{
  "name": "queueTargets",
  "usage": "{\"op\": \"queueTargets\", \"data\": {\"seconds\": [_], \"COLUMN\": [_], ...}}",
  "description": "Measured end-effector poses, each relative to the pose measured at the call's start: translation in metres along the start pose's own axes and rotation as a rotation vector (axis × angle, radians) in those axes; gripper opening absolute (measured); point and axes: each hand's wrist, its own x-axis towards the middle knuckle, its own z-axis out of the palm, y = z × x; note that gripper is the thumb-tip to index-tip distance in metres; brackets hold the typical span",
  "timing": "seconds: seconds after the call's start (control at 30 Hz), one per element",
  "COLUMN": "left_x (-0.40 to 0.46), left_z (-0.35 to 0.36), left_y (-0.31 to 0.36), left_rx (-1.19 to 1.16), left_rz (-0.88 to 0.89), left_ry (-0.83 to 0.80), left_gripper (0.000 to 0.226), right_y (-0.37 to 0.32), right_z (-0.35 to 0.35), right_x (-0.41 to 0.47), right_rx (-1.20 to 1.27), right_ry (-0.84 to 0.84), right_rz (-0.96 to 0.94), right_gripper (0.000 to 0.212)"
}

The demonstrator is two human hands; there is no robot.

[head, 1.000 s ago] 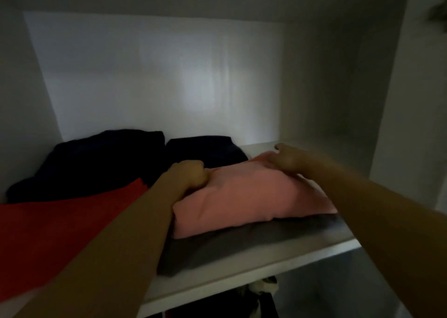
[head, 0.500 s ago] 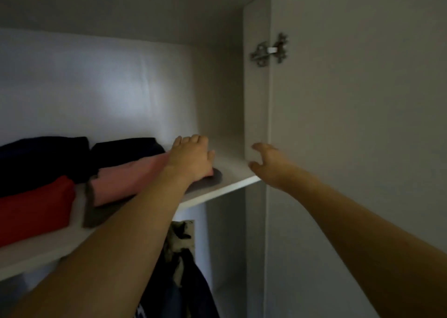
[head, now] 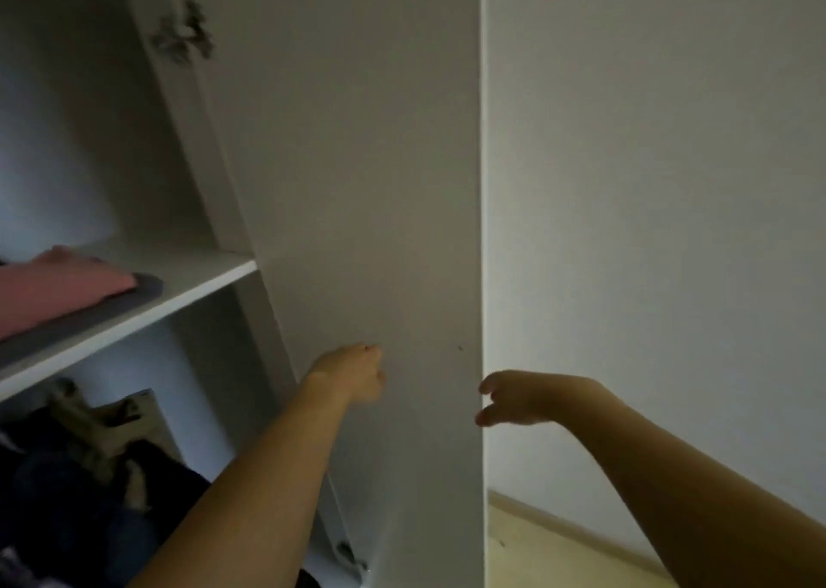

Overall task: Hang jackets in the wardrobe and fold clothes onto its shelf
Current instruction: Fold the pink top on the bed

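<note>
The right hand (head: 527, 397) reaches for the free edge of the open wardrobe door (head: 371, 185), thumb and fingers curled loosely apart around that edge; whether they touch it cannot be told, and they hold nothing. The left hand (head: 355, 375) lies against the door's inner face, fingers folded under and hidden, so its grip cannot be told. Half a second ago the left hand was pressing the pink folded garment (head: 58, 288) on the shelf (head: 201, 274) and the right hovered by the shelf's front corner; both have since left the shelf for the door. The pink garment stays put on a grey folded one (head: 103, 314), near the shelf's right end. Below the shelf hang dark jackets (head: 89, 475). A blurred hinge (head: 181, 37) sits high on the door, and pale floor (head: 558, 551) shows beyond it.
</note>
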Motion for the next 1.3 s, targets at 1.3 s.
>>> {"op": "queueTargets", "data": {"seconds": [1.3], "left_x": [-0.283], "left_z": [0.151], "left_y": [1.038], "left_rx": [-0.138], "left_rz": [0.614], "left_ry": [-0.257], "left_gripper": [0.045], "right_y": [0.875], "right_z": [0.114], "right_x": [-0.719], "right_rx": [0.374], "right_ry": [0.309], "right_rz": [0.774], "right_gripper": [0.056]}}
